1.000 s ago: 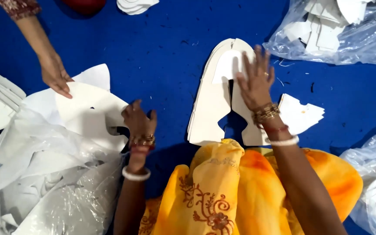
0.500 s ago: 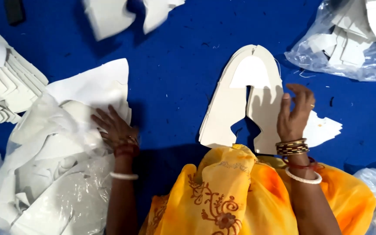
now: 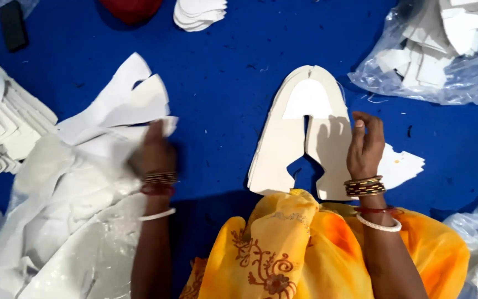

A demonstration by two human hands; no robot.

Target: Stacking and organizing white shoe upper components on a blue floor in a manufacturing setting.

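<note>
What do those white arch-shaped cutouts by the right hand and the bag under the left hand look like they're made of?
Arch-shaped cutouts: likely stiff matte board or foam sheet, judging by flat faces, clean die-cut edges and layered stacking. Bag under the left hand: thin clear plastic film, glossy and wrinkled. The right hand rests on the stack.

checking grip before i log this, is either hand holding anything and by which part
The right hand rests on the right edge of the white cutout stack, no clear grasp. The left hand is blurred among loose white sheets; a hold cannot be told.

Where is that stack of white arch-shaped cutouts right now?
In the head view, the stack of white cutouts lies centre-right on the blue floor, under the right hand.
</note>
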